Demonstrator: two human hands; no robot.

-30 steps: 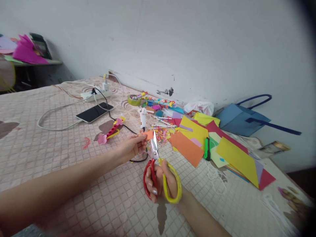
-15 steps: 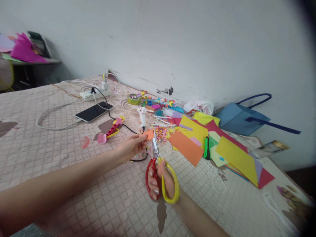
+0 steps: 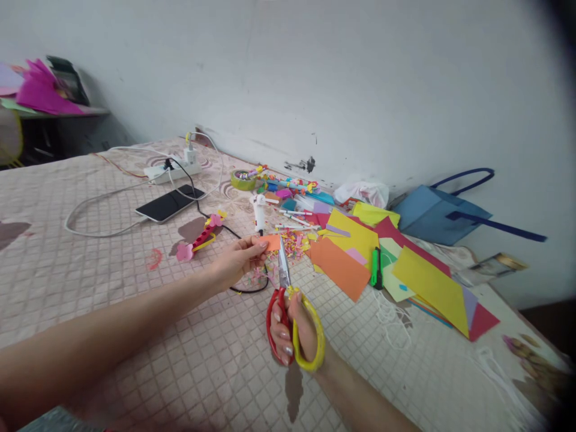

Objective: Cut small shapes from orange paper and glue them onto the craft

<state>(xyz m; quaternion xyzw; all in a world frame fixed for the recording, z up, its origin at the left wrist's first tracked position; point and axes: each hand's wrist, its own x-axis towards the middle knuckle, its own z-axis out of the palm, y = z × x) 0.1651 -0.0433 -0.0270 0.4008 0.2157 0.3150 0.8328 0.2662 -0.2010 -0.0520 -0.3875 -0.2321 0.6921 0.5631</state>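
Observation:
Between the thumb and fingers of my left hand (image 3: 245, 257) is a small piece of orange paper (image 3: 272, 242), its free end pointing right. My right hand (image 3: 288, 333) grips a pair of scissors (image 3: 284, 270) with one red and one yellow handle loop. The blades point away from me, close together, and their tips are at the right end of the orange paper. Whether the paper lies between the blades I cannot tell. Just beyond, a white glue gun (image 3: 258, 213) stands near a scatter of tiny paper scraps (image 3: 294, 245).
Coloured paper sheets (image 3: 342, 267) and a green cutter (image 3: 377, 268) lie to the right, with white string (image 3: 393, 324) nearer me. A blue bag (image 3: 441, 213) leans by the wall. On the left are a phone (image 3: 170, 204), a power strip (image 3: 173, 171), cables and a pink paper craft (image 3: 200, 237).
The scissor blades look closer together than before. My left hand and the orange paper have shifted very slightly, and the whole view has drifted a little.

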